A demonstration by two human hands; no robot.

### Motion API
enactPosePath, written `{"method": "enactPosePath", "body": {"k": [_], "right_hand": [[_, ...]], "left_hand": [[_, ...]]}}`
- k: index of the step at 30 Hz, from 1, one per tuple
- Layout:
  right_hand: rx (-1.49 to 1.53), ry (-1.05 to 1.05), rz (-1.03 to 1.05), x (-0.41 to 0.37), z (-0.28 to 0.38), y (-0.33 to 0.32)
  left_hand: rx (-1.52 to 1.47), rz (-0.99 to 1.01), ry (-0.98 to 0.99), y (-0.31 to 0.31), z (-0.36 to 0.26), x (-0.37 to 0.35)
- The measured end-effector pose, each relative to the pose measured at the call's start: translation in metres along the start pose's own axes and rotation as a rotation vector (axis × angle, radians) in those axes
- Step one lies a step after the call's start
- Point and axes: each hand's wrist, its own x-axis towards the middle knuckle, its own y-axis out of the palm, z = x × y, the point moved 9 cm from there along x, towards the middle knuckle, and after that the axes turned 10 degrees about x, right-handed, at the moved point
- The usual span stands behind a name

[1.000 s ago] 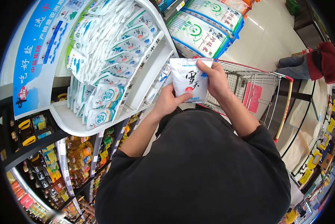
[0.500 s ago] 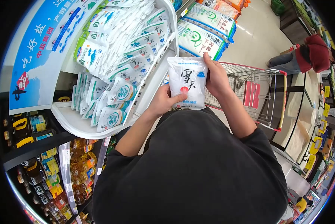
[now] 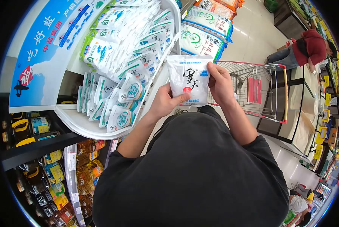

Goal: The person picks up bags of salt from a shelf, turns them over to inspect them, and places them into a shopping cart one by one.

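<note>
Head view:
- Both hands hold one white salt bag (image 3: 189,79) upright in front of the chest, its printed face towards the camera, with large black characters and a small red mark on it.
- Left hand (image 3: 165,101): closed on the bag's lower left edge. The thumb lies across the front near the bottom and the fingers are hidden behind the bag.
- Right hand (image 3: 220,84): closed on the bag's right edge near the top corner. The fingertips curl over the front and the palm is behind.
- The bag is in the air, clear of the shelf, between the display rack (image 3: 82,126) on the left and the shopping cart (image 3: 260,94) on the right.
- The rack is a white, curved, tiered shelf packed with similar white pouches (image 3: 127,64) in overlapping rows, some with green or blue print.
- A blue sign (image 3: 44,49) with white and red characters runs beside the rack, upper left.
- Below the rack, dark shelves hold oil bottles (image 3: 86,166) with yellow contents.
- Large rice sacks (image 3: 199,38), white with blue and green print, are stacked beyond the bag on a pale floor (image 3: 252,38).
- The cart is wire with red trim and stands just right of the right forearm. I cannot tell what is in it.
- Another person in a red top (image 3: 309,47) bends over at the far upper right, well apart.
- A dark long-sleeved shirt fills the lower frame, its sleeves pushed up the forearms.
</note>
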Motion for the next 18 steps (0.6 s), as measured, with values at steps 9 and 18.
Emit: {"method": "enactPosePath", "body": {"k": [9, 18], "right_hand": [[-0.005, -0.048, -0.065, -0.008, -0.001, -0.003], [-0.032, -0.082, -0.069, -0.008, -0.002, -0.005]], "left_hand": [[0.003, 0.043, 0.004, 0.000, 0.005, -0.001], [-0.037, -0.002, -0.039, 0.000, -0.006, -0.003]]}}
